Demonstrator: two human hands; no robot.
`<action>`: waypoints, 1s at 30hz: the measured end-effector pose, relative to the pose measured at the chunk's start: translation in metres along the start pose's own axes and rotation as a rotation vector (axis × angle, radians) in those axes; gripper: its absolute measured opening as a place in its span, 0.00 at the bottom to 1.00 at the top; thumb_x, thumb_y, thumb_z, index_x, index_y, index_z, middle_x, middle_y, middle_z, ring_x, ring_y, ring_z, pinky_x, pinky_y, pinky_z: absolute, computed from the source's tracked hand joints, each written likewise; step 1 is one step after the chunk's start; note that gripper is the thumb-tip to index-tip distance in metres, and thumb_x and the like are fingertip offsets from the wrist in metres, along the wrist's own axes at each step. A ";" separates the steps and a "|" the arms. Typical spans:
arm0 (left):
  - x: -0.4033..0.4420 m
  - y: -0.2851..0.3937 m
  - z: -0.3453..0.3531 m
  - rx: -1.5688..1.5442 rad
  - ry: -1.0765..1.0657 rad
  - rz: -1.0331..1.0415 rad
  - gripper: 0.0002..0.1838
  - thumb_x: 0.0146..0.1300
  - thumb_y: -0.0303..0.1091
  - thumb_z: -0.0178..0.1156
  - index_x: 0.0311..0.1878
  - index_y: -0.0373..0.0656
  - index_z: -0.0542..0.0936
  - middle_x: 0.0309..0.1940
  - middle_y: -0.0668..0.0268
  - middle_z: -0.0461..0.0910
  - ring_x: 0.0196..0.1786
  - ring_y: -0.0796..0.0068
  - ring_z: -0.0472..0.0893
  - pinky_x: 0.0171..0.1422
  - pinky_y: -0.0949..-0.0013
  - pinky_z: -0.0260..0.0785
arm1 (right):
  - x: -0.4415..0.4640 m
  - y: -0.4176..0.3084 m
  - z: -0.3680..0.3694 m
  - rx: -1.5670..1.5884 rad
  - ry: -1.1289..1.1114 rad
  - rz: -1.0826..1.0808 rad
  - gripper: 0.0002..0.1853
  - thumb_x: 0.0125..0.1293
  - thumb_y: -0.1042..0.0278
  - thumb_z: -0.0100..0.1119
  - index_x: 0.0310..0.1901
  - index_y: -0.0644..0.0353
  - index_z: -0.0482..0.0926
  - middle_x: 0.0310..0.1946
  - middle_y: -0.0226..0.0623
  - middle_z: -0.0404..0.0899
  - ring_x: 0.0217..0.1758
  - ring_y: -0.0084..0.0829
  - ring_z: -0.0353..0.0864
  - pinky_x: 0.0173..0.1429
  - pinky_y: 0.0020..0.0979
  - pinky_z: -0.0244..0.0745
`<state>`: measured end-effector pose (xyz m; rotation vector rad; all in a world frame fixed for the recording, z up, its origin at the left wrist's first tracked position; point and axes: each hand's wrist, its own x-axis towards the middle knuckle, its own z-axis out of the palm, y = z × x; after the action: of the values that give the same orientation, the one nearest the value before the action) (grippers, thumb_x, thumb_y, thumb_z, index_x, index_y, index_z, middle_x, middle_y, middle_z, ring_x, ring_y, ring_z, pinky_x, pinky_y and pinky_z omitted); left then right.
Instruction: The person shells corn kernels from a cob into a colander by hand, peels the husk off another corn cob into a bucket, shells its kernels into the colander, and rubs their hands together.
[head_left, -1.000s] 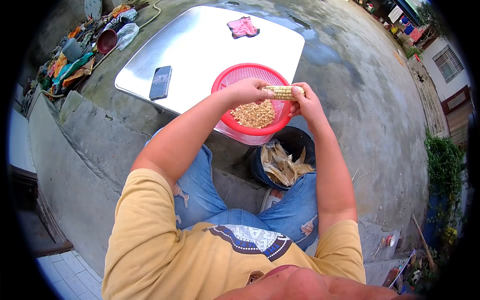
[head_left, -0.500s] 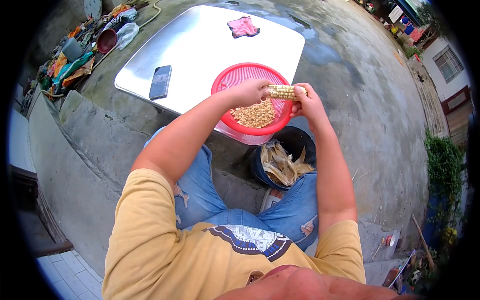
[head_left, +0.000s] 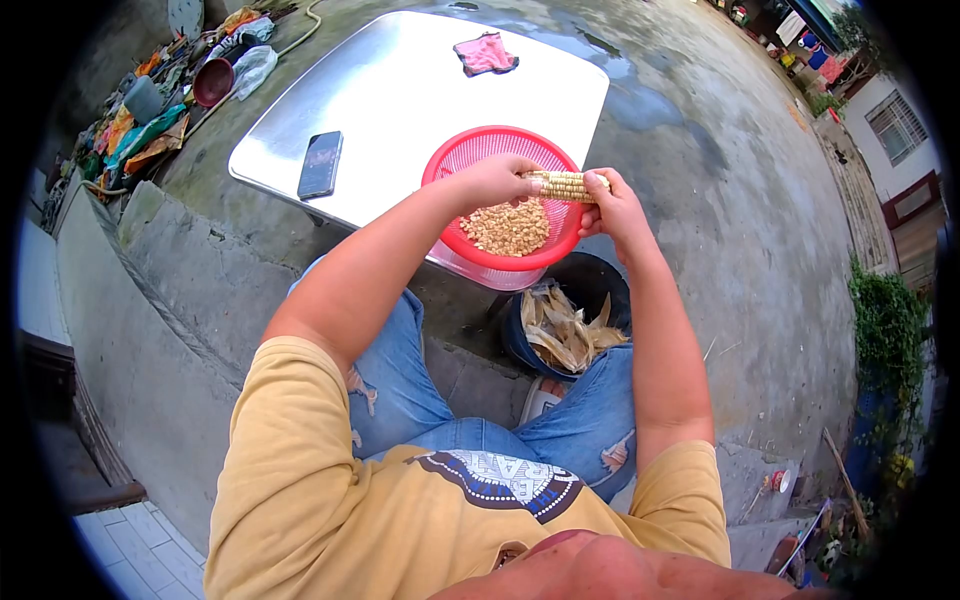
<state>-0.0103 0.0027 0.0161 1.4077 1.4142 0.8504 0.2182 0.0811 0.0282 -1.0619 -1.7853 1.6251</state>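
An ear of corn [head_left: 562,186] is held level between my two hands, above the red basket [head_left: 572,235]. My left hand [head_left: 498,183] grips its left end, with the fingertips partly hidden. My right hand [head_left: 614,208] is wrapped round the right end, thumb on top. Rows of pale kernels show along the stretch between them. Below, loose corn kernels [head_left: 507,230] are heaped in the basket, which stands at the near right edge of the shiny table [head_left: 400,90].
A phone [head_left: 320,165] lies on the table's left, and a pink cloth [head_left: 486,54] near its far edge. Beneath the basket, by my knees, a dark bucket [head_left: 622,305] holds dry corn husks [head_left: 562,328]. A cluttered heap [head_left: 150,110] stands at far left.
Both hands and the ear have shifted very slightly to the left. The grip on the ear stays the same, and nothing else visibly differs.
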 end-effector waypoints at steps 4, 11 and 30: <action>-0.006 0.007 0.003 -0.036 0.016 -0.027 0.22 0.74 0.41 0.61 0.63 0.36 0.81 0.37 0.68 0.81 0.38 0.79 0.78 0.47 0.71 0.73 | 0.001 0.001 -0.001 0.002 -0.002 0.005 0.19 0.80 0.50 0.55 0.53 0.61 0.76 0.30 0.30 0.78 0.23 0.18 0.77 0.28 0.26 0.81; -0.005 0.008 0.003 0.051 0.018 -0.063 0.21 0.75 0.42 0.61 0.61 0.35 0.81 0.38 0.67 0.81 0.40 0.78 0.79 0.48 0.71 0.73 | 0.000 0.000 0.002 -0.036 -0.015 0.008 0.18 0.82 0.50 0.52 0.54 0.58 0.75 0.30 0.30 0.77 0.24 0.17 0.77 0.29 0.26 0.82; -0.010 0.011 0.004 -0.035 -0.016 -0.053 0.24 0.77 0.38 0.60 0.70 0.36 0.76 0.42 0.67 0.82 0.43 0.79 0.79 0.52 0.70 0.75 | -0.001 0.000 0.000 -0.039 0.012 0.030 0.19 0.81 0.47 0.53 0.52 0.58 0.76 0.26 0.28 0.77 0.20 0.18 0.76 0.26 0.25 0.79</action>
<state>-0.0038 -0.0066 0.0267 1.3421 1.4117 0.8245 0.2182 0.0805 0.0287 -1.1192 -1.8083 1.6039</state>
